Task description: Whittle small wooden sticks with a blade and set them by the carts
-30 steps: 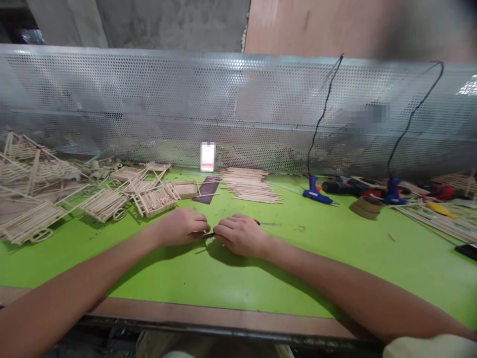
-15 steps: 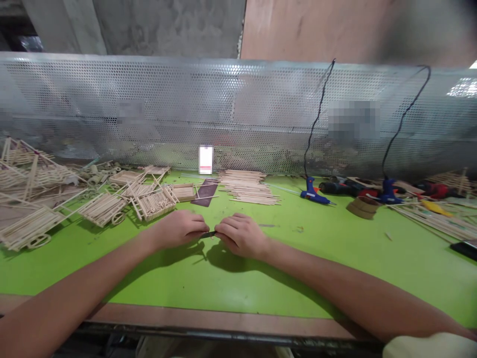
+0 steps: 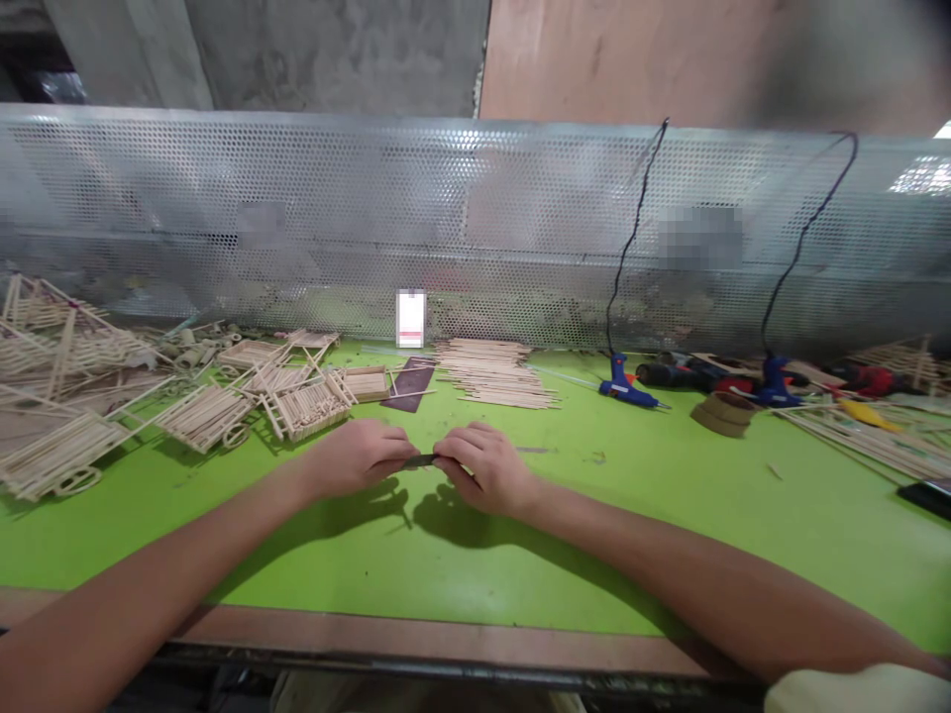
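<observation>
While both your forearms reach in over the bright green tabletop (image 3: 475,584), a dark, narrow, flat strip (image 3: 422,460), material unclear, bridges the gap between your hands, just above the surface. Left hand (image 3: 362,458): fingers curled, pinching the strip's left end. Right hand (image 3: 486,467): fingers bent, gripping its right end. Both ends hidden by fingers. Pale, thin wooden sticks (image 3: 494,371) lie beyond, apart from your hands.

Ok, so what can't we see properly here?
All in the head view:
- Dark strip: the parts covered by the fingers of the left hand and right hand.
- White card: any writing, blurred by pixelation.
- Black object: cut off by the right edge.
- Perforated panel: things behind, blurred through it.
</observation>
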The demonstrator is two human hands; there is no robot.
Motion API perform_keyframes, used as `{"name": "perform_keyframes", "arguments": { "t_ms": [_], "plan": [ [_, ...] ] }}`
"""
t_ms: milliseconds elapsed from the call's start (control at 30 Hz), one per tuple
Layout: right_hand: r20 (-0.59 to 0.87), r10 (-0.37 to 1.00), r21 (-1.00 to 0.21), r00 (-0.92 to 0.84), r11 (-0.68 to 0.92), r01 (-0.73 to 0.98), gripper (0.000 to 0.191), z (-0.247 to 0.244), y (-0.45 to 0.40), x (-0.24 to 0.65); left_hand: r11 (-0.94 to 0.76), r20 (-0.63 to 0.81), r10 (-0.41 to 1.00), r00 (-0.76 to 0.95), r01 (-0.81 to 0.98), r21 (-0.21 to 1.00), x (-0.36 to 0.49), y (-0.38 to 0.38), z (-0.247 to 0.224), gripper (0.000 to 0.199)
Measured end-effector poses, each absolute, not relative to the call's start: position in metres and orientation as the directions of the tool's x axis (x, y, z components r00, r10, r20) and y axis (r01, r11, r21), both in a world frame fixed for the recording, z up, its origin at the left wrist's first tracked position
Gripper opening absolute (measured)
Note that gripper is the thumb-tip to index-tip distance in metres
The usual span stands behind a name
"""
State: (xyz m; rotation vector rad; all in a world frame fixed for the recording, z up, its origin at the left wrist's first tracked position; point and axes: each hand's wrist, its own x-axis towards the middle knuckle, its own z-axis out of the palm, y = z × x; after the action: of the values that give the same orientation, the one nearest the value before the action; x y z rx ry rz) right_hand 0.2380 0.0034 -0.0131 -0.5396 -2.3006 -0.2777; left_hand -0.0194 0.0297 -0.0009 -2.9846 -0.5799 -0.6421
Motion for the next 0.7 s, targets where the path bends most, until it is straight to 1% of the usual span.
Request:
{"name": "perform_keyframes", "arguments": {
  "t_ms": [133, 300, 433, 600, 700],
  "plan": [
    [0.728, 0.331, -0.034, -0.601, 0.892, 0.450, 0.022, -0.013, 0.003, 0.237, -0.923, 0.408, 0.362, 0.838, 0.383, 0.034, -0.018, 0.027, 0.000, 0.029],
    [0.749, 0.353, -0.091, -0.561, 0.894, 0.440, 0.021, -0.015, 0.005, 0.236, -0.908, 0.410, 0.412, 0.814, 0.404, 0.110, -0.015, 0.021, 0.002, 0.031],
    [0.745, 0.378, -0.115, -0.550, 0.885, 0.452, 0.022, -0.014, 0.005, 0.237, -0.885, 0.401, 0.457, 0.794, 0.450, 0.119, -0.014, 0.018, 0.001, 0.035],
    [0.731, 0.476, -0.219, -0.489, 0.842, 0.493, 0.023, -0.015, 0.010, 0.242, -0.870, 0.314, 0.494, 0.811, 0.467, 0.162, -0.018, 0.023, -0.007, 0.028],
    [0.693, 0.532, -0.214, -0.486, 0.796, 0.566, 0.022, -0.017, 0.019, 0.248, -0.850, 0.265, 0.526, 0.808, 0.500, 0.165, -0.020, 0.028, -0.011, 0.029]
  ]
}}
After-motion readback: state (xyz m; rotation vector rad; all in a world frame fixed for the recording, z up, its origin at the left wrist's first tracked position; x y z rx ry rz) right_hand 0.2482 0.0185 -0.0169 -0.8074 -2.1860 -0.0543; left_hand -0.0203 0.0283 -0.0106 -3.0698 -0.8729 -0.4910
